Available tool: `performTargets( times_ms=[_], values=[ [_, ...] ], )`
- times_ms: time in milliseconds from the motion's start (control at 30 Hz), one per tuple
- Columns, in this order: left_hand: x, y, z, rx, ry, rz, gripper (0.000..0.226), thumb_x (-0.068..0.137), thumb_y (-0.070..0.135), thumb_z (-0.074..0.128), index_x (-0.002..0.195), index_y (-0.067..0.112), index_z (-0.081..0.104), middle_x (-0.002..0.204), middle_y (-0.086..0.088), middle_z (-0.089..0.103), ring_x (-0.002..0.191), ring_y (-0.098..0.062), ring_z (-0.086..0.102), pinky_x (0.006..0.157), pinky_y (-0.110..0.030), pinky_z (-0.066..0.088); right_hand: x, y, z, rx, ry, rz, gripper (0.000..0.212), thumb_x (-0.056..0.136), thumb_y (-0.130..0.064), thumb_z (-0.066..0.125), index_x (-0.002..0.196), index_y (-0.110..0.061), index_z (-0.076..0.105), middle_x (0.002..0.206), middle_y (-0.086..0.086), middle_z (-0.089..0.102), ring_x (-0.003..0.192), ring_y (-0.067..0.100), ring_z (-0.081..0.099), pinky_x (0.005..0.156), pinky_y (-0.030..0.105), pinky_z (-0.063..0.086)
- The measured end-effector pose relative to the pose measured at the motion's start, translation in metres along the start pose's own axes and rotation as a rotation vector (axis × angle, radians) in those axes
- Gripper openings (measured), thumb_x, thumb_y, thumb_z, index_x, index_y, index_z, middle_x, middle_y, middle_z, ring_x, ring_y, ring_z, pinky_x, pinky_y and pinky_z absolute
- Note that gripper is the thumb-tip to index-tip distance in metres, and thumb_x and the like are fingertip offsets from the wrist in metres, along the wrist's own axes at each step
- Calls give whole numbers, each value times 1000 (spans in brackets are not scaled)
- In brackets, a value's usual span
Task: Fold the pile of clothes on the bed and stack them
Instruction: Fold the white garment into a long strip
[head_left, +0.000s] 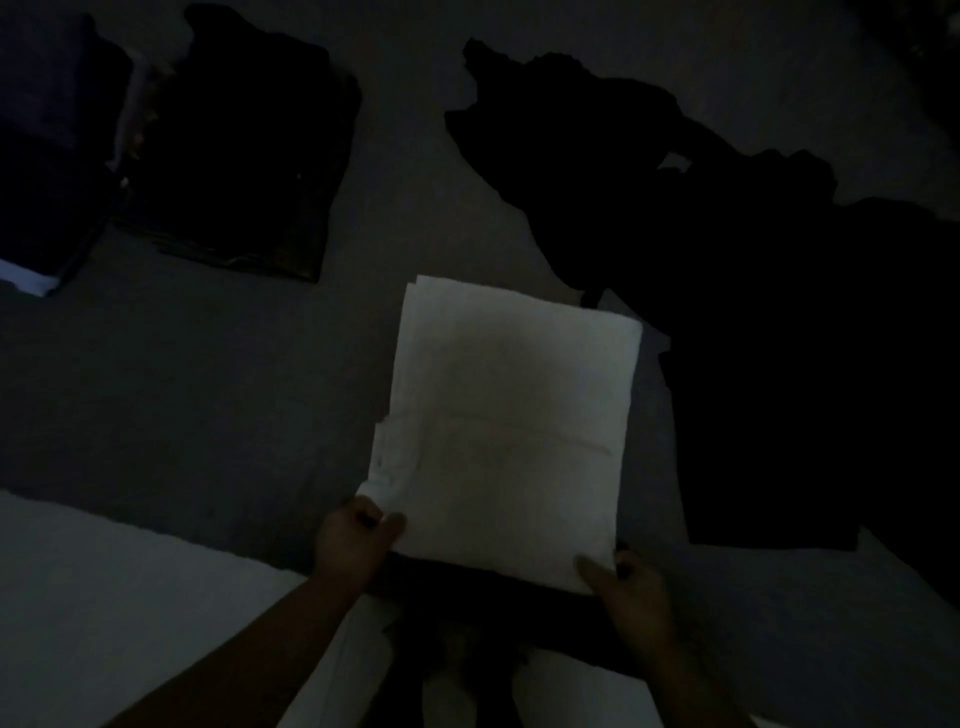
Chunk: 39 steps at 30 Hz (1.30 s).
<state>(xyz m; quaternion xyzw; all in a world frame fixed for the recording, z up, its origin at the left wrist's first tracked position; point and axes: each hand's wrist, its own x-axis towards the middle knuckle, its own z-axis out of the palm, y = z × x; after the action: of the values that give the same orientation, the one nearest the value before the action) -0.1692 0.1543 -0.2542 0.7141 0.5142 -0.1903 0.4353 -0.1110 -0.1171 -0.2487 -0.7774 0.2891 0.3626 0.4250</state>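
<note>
The scene is very dim. A white folded garment (509, 426) lies as a tall rectangle on the grey bed (208, 389). My left hand (356, 540) pinches its near left corner. The near right corner is gripped by my right hand (631, 592). A dark cloth (493, 592) lies under the garment's near edge, between my hands. To the right spreads a loose pile of dark clothes (727, 312). At the far left sit a folded dark stack (239, 150) and another folded dark stack (52, 145) with a white piece at its bottom.
The bed's near edge runs diagonally at the lower left, with a pale floor (130, 623) beyond it. Open grey sheet stretches between the folded stacks and the white garment.
</note>
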Motion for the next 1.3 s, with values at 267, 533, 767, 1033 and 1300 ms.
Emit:
performTargets(
  times_ms=[267,533,767,1033,1300],
  values=[
    [-19,-7,-38,364,-65,465,99,61,60,74,142,20,34,143,-10,33,129,-25,32,99,-41,41,-20,-3,-33,-381,-148,-538,71,73,-14,80,135,-26,47,146,-9,22,134,3,23,104,3,23],
    [-13,-37,19,1248,-233,1060,62,71,38,43,127,12,47,129,-18,53,134,-37,30,115,-52,-3,-6,39,11,-1252,-220,-692,136,31,-55,86,148,-18,27,159,4,4,131,37,34,92,48,44],
    [0,-54,35,1300,-76,1014,62,76,11,32,131,-19,31,116,-31,60,116,-44,52,114,-46,5,5,52,34,-1340,-243,-828,141,34,-35,91,150,-22,12,144,4,40,128,30,39,97,50,43],
    [3,77,-20,1196,-621,626,65,86,48,34,130,5,52,137,-14,49,125,-24,48,103,-27,36,9,-83,-13,-1128,-517,-779,41,97,-18,39,136,-11,48,145,4,41,132,16,41,102,14,27],
    [63,214,-40,926,-231,720,47,92,31,52,135,11,47,139,-13,45,126,-29,43,105,-36,33,60,-215,-47,-1052,-186,-557,46,91,-28,57,134,-14,50,135,6,52,122,23,50,96,24,37]
  ],
)
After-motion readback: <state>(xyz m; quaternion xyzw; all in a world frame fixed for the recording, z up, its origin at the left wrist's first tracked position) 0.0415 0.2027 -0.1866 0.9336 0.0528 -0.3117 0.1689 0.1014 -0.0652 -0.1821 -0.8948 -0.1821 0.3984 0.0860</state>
